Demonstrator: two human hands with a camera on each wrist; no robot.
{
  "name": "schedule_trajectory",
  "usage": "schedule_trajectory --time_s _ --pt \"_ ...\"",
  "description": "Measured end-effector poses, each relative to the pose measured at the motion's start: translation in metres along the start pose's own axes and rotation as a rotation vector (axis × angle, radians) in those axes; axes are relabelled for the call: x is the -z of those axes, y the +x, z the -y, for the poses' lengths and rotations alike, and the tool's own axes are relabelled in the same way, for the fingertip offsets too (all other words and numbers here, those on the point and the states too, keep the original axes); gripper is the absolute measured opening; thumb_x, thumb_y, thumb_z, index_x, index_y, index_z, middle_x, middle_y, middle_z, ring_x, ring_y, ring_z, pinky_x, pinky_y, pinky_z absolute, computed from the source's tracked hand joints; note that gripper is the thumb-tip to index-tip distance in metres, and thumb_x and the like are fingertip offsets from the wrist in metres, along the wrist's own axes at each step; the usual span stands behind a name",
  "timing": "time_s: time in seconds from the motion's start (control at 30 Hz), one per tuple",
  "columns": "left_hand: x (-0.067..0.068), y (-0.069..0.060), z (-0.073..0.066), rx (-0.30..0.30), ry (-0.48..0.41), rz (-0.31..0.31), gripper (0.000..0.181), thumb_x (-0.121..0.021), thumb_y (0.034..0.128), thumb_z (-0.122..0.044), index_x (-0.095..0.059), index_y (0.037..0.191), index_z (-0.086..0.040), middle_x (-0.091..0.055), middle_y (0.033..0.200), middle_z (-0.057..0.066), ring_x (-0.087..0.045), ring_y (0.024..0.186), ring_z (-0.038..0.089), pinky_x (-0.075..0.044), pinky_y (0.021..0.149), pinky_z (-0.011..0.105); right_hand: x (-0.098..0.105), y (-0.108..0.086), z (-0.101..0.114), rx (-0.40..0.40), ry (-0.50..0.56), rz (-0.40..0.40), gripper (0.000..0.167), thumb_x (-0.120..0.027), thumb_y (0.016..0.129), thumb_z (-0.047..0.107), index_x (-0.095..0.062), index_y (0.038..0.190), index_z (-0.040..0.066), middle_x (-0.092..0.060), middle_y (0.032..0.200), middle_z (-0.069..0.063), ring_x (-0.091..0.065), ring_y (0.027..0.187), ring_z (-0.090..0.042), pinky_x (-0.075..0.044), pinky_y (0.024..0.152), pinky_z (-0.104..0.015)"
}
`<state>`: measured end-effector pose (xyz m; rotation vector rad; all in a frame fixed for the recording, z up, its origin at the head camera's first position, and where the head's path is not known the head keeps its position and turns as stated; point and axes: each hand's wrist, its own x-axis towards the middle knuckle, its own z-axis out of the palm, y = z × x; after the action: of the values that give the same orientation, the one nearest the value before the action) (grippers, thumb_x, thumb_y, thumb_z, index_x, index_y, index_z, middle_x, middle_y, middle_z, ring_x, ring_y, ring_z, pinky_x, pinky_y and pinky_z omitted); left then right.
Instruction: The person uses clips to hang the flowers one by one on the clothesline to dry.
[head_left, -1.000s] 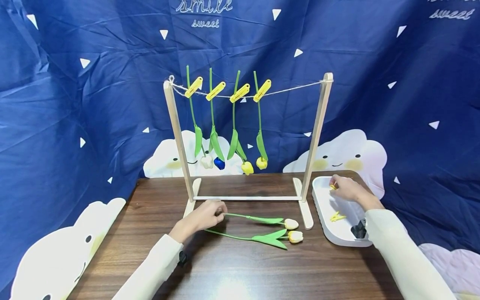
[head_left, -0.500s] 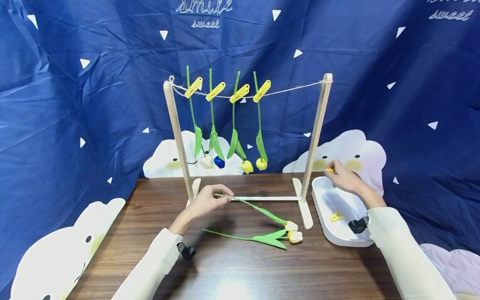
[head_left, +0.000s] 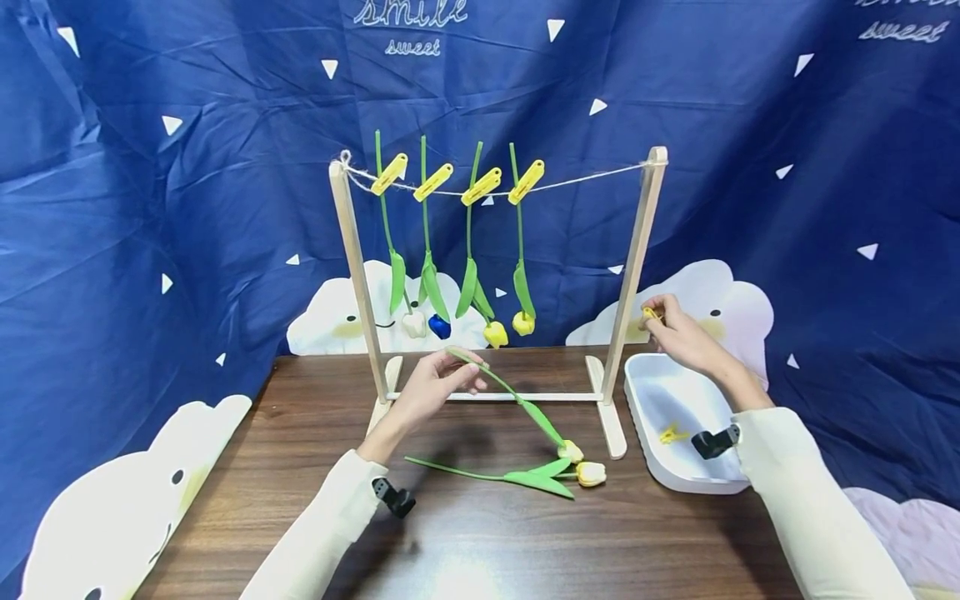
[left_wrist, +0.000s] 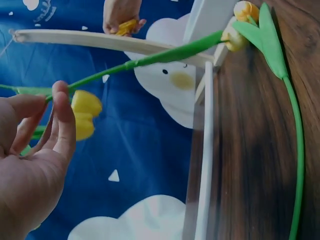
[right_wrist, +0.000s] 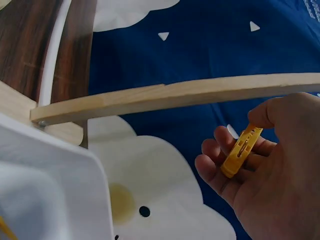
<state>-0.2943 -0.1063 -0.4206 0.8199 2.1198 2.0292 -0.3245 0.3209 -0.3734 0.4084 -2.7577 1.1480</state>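
My left hand [head_left: 435, 385] pinches the stem of an artificial tulip [head_left: 536, 417] near its cut end. That stem slants down to the right, and its pale yellow-white bloom [head_left: 571, 452] hangs low beside the second tulip [head_left: 540, 479], which lies on the table. In my right hand [head_left: 686, 337], raised above the back of the white tray [head_left: 641, 425], is a yellow clothespin [right_wrist: 242, 150], held between thumb and fingers. Another yellow clothespin [head_left: 672, 434] lies in the tray.
A wooden rack [head_left: 636, 267] stands at the table's back, its string [head_left: 585, 178] stretched between two posts. Several tulips hang head down from it by yellow clothespins [head_left: 527, 182], towards the left. A blue cloth [head_left: 225, 208] covers the wall behind.
My left hand has lifted the tulip's stem end off the table, moving up and right. My right hand has risen out of the tray with a clothespin.
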Motion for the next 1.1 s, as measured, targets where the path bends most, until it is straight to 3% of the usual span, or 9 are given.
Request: schedule_trajectory --time_s 0.13,0.27,0.4,0.5,0.6,0.77,0.9,1.0,1.1 --pt "-0.007 0.006 -0.001 -0.070 -0.089 0.052 0.020 -0.051 0.1132 -0.010 -0.054 0.124 0.006 -0.069 0.126 0.037 -0.080 0.098 0.019 -0.060 0.094 0.058 0.002 0.000 0.007 -0.004 -0.006 -0.017 0.037 -0.036 0.111 0.016 -0.035 0.139 -0.008 -0.056 0.103 -0.015 -0.054 0.073 -0.013 -0.047 0.062 -0.024" --pt "-0.014 0.011 -0.003 -0.110 -0.100 0.046 0.016 -0.049 0.1139 -0.011 -0.053 0.123 0.001 -0.074 0.119 0.032 -0.080 0.099 0.021 -0.061 0.094 0.056 0.005 -0.001 0.016 -0.011 -0.036 -0.061 0.040 -0.034 0.111 0.020 -0.035 0.140 -0.008 -0.052 0.108 -0.018 -0.055 0.083 -0.025 -0.045 0.070 -0.027" --pt "-0.019 0.016 -0.009 -0.136 -0.075 0.020 0.021 -0.054 0.1115 -0.009 -0.058 0.123 0.008 -0.077 0.115 0.020 -0.079 0.098 0.019 -0.059 0.096 0.059 0.011 -0.004 0.029 -0.011 -0.062 -0.117 0.041 -0.034 0.113 0.025 -0.037 0.140 -0.006 -0.054 0.117 -0.021 -0.054 0.097 -0.030 -0.040 0.081 -0.030" --pt "-0.023 0.019 -0.017 -0.147 -0.057 -0.005 0.019 -0.060 0.1086 -0.008 -0.066 0.120 0.007 -0.077 0.115 0.018 -0.078 0.097 0.015 -0.061 0.096 0.053 0.015 -0.006 0.037 0.013 -0.047 -0.159 0.041 -0.036 0.113 0.026 -0.037 0.141 -0.004 -0.054 0.118 -0.019 -0.054 0.091 -0.022 -0.040 0.077 -0.026" --pt "-0.028 0.023 -0.025 -0.166 -0.072 -0.026 0.020 -0.063 0.1065 -0.005 -0.067 0.119 0.011 -0.074 0.118 0.026 -0.078 0.095 0.011 -0.063 0.095 0.045 0.018 -0.008 0.043 0.045 -0.010 -0.208 0.041 -0.038 0.114 0.028 -0.036 0.141 -0.002 -0.052 0.114 -0.014 -0.049 0.083 -0.014 -0.040 0.071 -0.023" --pt "-0.037 0.031 -0.039 -0.210 -0.057 -0.067 0.019 -0.064 0.1055 -0.003 -0.068 0.118 0.011 -0.071 0.117 0.026 -0.075 0.091 0.011 -0.065 0.090 0.038 0.019 -0.009 0.054 0.095 0.064 -0.311 0.041 -0.043 0.114 0.032 -0.036 0.139 -0.001 -0.049 0.106 -0.005 -0.045 0.089 -0.011 -0.036 0.075 -0.020" --pt "-0.043 0.038 -0.051 -0.248 0.020 -0.094 0.018 -0.064 0.1061 -0.007 -0.070 0.119 0.004 -0.074 0.115 0.024 -0.074 0.096 0.029 -0.064 0.086 0.042 0.020 -0.008 0.065 0.133 0.149 -0.368 0.033 -0.049 0.113 0.028 -0.040 0.135 0.005 -0.049 0.104 0.002 -0.046 0.091 -0.010 -0.037 0.077 -0.017" --pt "-0.048 0.044 -0.061 -0.270 0.042 -0.103 0.018 -0.064 0.1067 -0.009 -0.070 0.119 0.002 -0.075 0.117 0.027 -0.071 0.108 0.046 -0.061 0.087 0.035 0.021 -0.008 0.073 0.156 0.203 -0.378 0.027 -0.052 0.112 0.025 -0.042 0.134 0.013 -0.050 0.105 0.006 -0.047 0.094 -0.009 -0.037 0.080 -0.016" --pt "-0.052 0.050 -0.070 -0.289 0.044 -0.105 0.018 -0.064 0.1070 -0.011 -0.070 0.121 -0.001 -0.075 0.119 0.025 -0.070 0.115 0.048 -0.058 0.087 0.030 0.023 -0.008 0.083 0.184 0.226 -0.368 0.025 -0.050 0.112 0.023 -0.041 0.134 0.016 -0.051 0.108 0.006 -0.047 0.097 -0.009 -0.036 0.081 -0.016"
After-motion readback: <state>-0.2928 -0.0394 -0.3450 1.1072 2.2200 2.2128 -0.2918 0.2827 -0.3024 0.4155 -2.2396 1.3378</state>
